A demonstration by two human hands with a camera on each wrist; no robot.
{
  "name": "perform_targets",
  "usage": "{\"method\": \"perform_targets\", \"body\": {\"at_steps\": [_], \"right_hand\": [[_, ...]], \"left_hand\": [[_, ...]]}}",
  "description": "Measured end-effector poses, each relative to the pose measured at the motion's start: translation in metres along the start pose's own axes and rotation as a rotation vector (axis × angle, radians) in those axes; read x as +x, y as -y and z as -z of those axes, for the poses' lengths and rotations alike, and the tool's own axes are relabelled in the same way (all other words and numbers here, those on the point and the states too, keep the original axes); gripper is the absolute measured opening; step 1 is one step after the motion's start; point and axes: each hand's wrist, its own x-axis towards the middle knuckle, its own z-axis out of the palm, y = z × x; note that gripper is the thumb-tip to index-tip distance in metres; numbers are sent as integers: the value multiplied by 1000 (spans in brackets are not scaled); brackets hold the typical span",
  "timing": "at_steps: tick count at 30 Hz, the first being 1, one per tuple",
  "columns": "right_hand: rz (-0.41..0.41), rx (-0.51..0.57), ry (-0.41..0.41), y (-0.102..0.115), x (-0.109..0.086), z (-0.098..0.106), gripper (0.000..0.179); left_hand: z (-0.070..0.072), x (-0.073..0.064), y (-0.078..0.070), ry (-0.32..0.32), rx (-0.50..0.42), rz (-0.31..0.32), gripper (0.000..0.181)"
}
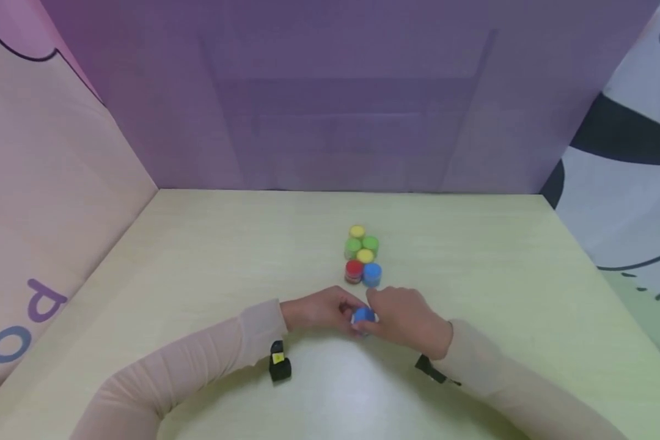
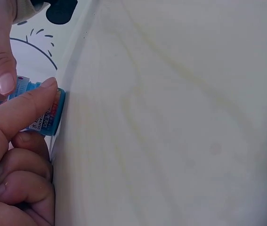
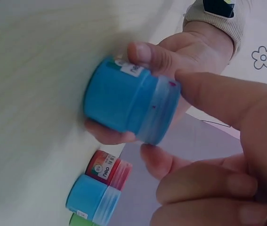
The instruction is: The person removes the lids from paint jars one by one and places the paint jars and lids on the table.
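Observation:
Both hands meet at a small blue paint jar [image 1: 363,315] just above the near middle of the table. My left hand [image 1: 321,308] grips the jar's body, its thumb lying across the printed label [image 2: 41,120] in the left wrist view. From the other side my right hand [image 1: 409,318] pinches the translucent lid [image 3: 161,110] between thumb and finger. The right wrist view has the jar tilted on its side, lid toward the right hand. Its lid is on the jar.
Beyond the hands stands a cluster of paint jars: a red jar [image 1: 354,271] and another blue jar [image 1: 371,275] in front, with green jars [image 1: 353,247] and yellow jars [image 1: 357,231] behind. A purple panel [image 1: 330,134] closes the table's far edge.

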Motion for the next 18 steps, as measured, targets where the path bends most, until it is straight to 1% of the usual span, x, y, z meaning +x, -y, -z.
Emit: {"method": "perform_targets", "body": {"at_steps": [7, 11, 15, 18], "right_hand": [[31, -4, 16, 2, 1, 4, 31], [59, -10, 50, 2, 1, 7, 27], [75, 9, 83, 2, 1, 10, 22], [123, 3, 86, 0, 1, 11, 20]], "left_hand": [[-1, 0, 1, -10, -4, -1, 33], [-1, 0, 2, -13, -1, 0, 32], [-2, -1, 1, -5, -3, -8, 29], [-2, -1, 1, -7, -9, -2, 28]]}}
